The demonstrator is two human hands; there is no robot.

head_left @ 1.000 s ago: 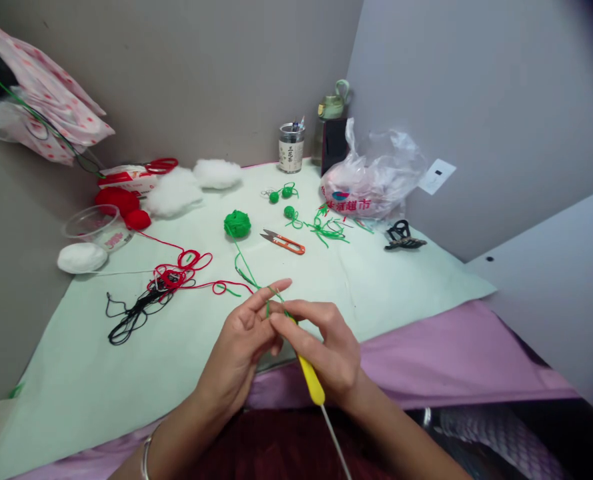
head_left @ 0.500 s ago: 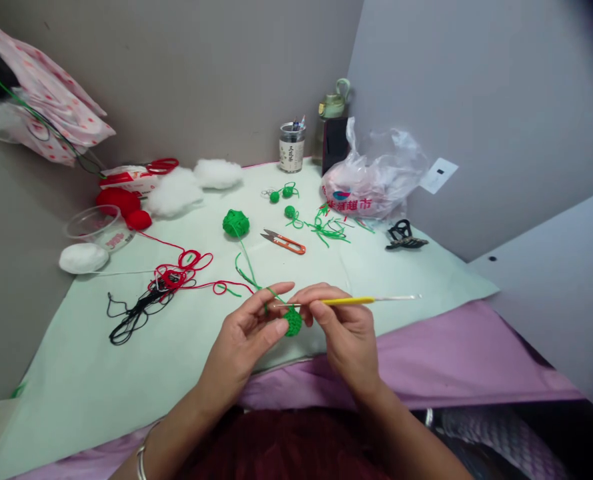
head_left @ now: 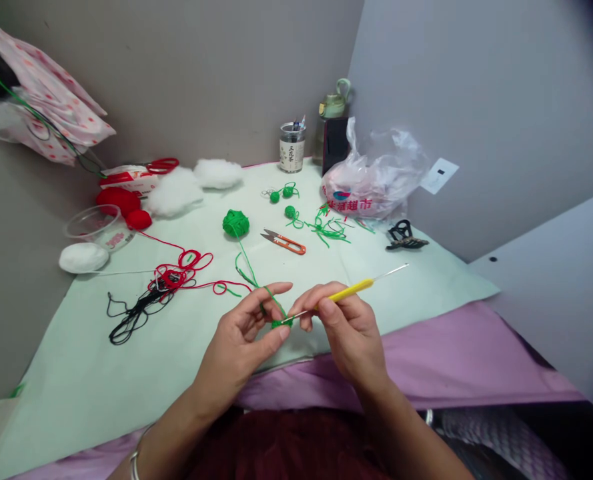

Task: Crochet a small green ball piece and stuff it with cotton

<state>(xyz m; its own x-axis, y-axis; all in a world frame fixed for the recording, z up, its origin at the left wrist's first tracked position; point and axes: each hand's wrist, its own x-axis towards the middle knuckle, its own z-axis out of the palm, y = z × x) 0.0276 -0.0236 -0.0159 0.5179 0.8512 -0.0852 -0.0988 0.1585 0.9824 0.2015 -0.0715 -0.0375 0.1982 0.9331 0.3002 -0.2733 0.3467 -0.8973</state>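
Between thumb and fingers, my left hand [head_left: 243, 337] pinches a small green crochet piece [head_left: 280, 324], mostly hidden by the thumb. Green yarn runs over my left fingers from the green yarn ball [head_left: 236, 223] further back on the table. My right hand [head_left: 349, 327] is closed around the yellow handle of a crochet hook [head_left: 350, 291]. The hook's thin left end touches the green piece, while its other metal end points up to the right.
Orange thread snips [head_left: 291, 246] lie beyond my hands, near green yarn scraps [head_left: 329, 230]. Tangled red yarn [head_left: 173, 275] and black cord [head_left: 136, 317] spread at left. A plastic bag [head_left: 371, 180] and black hair claw [head_left: 403, 237] sit at right.
The hook has swung from pointing down toward me to lying level, then tilting up to the right. The green crochet piece came into view and is now mostly covered again.
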